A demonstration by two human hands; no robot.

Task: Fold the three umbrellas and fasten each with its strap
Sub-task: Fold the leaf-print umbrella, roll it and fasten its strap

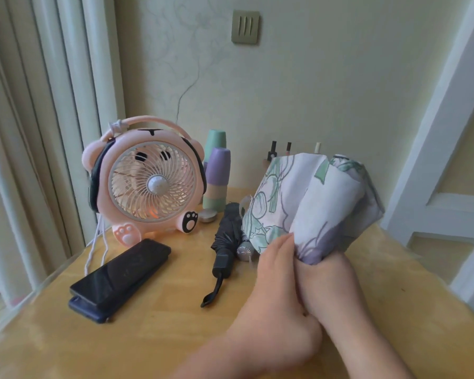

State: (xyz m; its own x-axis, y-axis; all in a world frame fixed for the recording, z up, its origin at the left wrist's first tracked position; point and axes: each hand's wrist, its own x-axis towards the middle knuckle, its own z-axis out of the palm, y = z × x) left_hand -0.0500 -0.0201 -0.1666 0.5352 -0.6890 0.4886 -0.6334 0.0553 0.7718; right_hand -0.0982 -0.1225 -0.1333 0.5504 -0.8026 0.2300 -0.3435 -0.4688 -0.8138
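Wood bench (pixel 175 337) against wall (pixel 312 77), open room along front edge. L hand (pixel 274 272) & R hand (pixel 331 283): each grip clenched on floral umbrella (pixel 312 198) at lower end, canopy raised near right edge. Black umbrella (pixel 227 236) lies folded just left; fan (pixel 148 184), phone (pixel 121 274) beyond.

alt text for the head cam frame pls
The left hand and right hand grip the bunched near end of a floral umbrella above a wooden table. A folded black umbrella lies beside it, with a pink bear-shaped fan, a dark phone and stacked cups to the left.
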